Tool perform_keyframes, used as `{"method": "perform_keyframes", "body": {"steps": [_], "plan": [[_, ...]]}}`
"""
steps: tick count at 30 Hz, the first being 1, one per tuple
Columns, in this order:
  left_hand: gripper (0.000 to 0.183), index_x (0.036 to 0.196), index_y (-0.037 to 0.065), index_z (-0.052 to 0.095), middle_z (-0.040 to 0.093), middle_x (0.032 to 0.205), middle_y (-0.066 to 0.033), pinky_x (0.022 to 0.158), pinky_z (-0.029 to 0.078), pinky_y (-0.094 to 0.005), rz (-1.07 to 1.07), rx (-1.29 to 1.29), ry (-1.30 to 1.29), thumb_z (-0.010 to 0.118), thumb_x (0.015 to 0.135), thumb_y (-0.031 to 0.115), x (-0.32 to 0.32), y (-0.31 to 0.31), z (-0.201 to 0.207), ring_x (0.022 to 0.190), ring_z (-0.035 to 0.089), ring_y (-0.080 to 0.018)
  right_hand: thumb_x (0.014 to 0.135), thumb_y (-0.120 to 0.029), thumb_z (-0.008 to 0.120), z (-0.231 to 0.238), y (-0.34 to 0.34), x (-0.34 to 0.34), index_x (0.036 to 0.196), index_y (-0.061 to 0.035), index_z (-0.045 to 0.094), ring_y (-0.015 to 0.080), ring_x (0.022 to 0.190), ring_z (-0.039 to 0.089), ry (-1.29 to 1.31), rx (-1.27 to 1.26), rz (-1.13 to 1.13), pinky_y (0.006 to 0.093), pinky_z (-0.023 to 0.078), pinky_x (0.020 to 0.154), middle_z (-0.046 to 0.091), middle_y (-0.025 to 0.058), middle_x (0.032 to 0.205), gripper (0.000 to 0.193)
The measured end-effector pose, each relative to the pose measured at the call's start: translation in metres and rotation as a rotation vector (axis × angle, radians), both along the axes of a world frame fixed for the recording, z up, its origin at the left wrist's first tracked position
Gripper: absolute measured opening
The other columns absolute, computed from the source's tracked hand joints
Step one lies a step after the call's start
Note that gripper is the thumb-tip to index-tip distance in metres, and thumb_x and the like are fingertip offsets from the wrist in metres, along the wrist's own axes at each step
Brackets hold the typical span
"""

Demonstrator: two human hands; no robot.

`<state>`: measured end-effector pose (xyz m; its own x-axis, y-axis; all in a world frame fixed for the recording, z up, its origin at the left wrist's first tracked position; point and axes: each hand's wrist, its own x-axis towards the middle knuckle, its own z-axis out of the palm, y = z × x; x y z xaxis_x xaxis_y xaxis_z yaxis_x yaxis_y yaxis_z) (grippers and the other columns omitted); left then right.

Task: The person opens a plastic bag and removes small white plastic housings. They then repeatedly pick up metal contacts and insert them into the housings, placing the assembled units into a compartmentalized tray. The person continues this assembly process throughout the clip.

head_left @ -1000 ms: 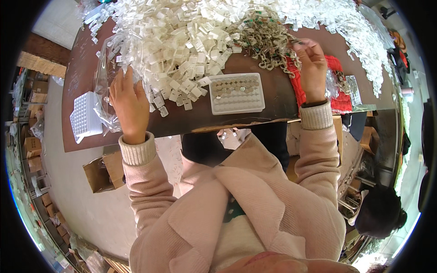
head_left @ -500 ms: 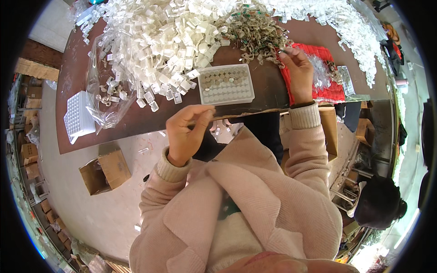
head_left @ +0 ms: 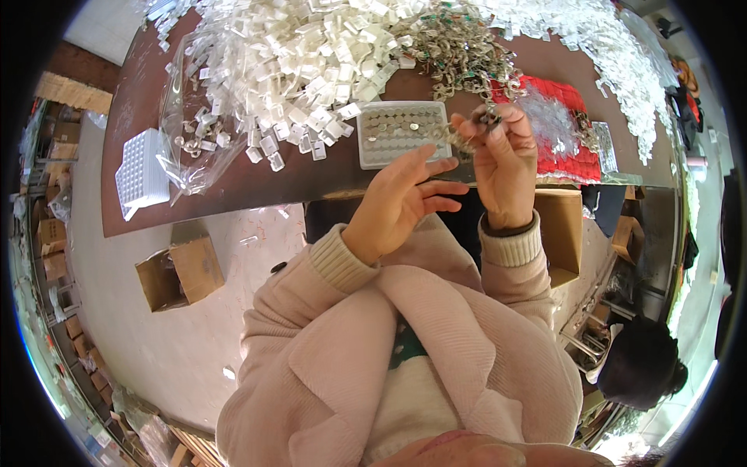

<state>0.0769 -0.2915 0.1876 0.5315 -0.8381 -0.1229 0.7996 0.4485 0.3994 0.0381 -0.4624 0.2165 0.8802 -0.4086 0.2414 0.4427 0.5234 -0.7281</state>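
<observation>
My right hand is raised just right of the white tray, its fingers pinched round a small dark metallic piece whose kind I cannot make out. My left hand hovers before the table edge with nothing in it, fingers apart and pointing toward the right hand. The white tray has rows of small wells; its far rows hold little round metallic pieces. Behind the right hand lies a tangled heap of small metallic pieces, some with green bits.
A large pile of small white plastic boxes covers the back left. A red cloth with clear plastic lies right. A clear bag and stacked white trays sit left. An open carton stands on the floor.
My right hand has come back toward me from the metallic heap, with a dark piece now showing in its fingers. My left hand has moved right and its fingers have spread.
</observation>
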Motion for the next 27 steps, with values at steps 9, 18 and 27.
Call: {"method": "perform_keyframes", "body": {"steps": [9,18,27], "plan": [[0.011,0.11,0.006,0.062,0.069,0.1,-0.006,0.077,0.055,-0.0337,0.184,-0.034,-0.019,0.061,0.1,0.011,0.006,0.028,-0.016,0.081,0.065,-0.015,0.091,0.003,0.069,-0.007,0.042,0.0,0.11,-0.0005,0.062,0.0158,0.103,0.067,0.149,-0.132,0.13,0.0306,0.054,0.091,0.071,0.0102,0.108,0.02],[0.014,0.107,0.002,0.061,0.069,0.109,-0.0155,0.077,0.06,-0.0312,0.387,0.038,-0.111,0.066,0.094,-0.001,0.003,0.052,-0.008,0.083,0.07,-0.02,0.094,-0.006,0.068,-0.005,0.062,0.004,0.117,-0.0009,0.06,0.0224,0.11,0.064,0.206,-0.11,0.265,0.0383,0.049,0.101,0.067,0.0109,0.115,0.025],[0.006,0.102,0.002,0.06,0.071,0.095,-0.0134,0.071,0.063,-0.0317,0.624,0.063,-0.101,0.062,0.097,0.0,0.007,0.068,-0.001,0.08,0.072,-0.0194,0.089,0.012,0.066,0.007,0.087,0.007,0.124,0.0028,0.06,0.0172,0.103,0.069,0.221,-0.527,0.128,0.024,0.058,0.075,0.069,0.0111,0.111,0.037]]}}
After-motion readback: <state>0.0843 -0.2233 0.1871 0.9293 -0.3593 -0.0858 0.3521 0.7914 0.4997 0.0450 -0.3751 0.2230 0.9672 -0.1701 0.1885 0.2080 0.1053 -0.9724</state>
